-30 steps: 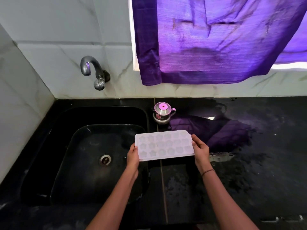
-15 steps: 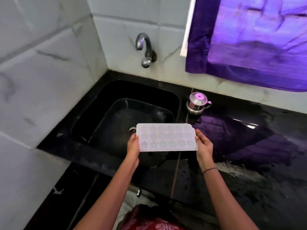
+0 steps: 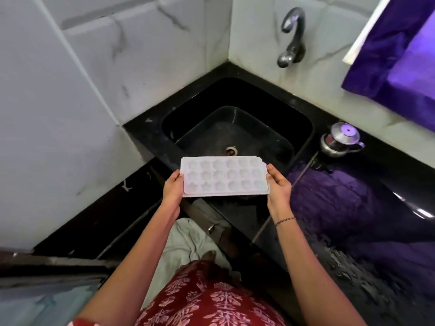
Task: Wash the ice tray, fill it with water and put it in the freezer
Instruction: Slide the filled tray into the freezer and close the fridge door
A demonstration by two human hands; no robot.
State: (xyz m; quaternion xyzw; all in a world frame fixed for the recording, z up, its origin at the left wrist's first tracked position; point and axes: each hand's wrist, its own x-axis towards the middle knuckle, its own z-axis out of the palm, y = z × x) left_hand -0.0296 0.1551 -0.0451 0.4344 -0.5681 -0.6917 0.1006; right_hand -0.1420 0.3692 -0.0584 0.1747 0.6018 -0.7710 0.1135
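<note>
The ice tray [image 3: 224, 177] has drawn back from over the basin. It now hangs across the near rim of the sink [image 3: 303, 128], at the centre of the frame. The view has swung left, so the tap [image 3: 292, 36] sits at upper right and the tiled wall [image 3: 58, 114] fills the left half.

No brand, label or writing can be read anywhere.

There is one white tray, with three rows of six moulded star and flower cavities, eighteen in all. Whether they hold water cannot be told. Also in view are one tap, one drain [image 3: 231, 151], one lidded steel pot [image 3: 340, 140] at right on the countertop [image 3: 353, 208], and one purple curtain [image 3: 400, 55] at upper right.

The left hand [image 3: 173, 188] grips the tray's left short edge, with the thumb on the rim and the fingers curled beneath. The right hand [image 3: 279, 187], with a bracelet [image 3: 284, 221] at its wrist, grips the right short edge the same way.

The tray lies roughly level and touches nothing but the two hands. Its far right corner is cut off at an angle. Its far long edge sits just below the drain in the picture, and its near edge lies over the front lip of the black counter. Beyond it the basin gives open depth, and the pot stands well apart to the right. Wet, glossy countertop stretches right of the right hand. Below the tray are a pale cloth [image 3: 181, 241] and a red patterned garment [image 3: 207, 300].
</note>
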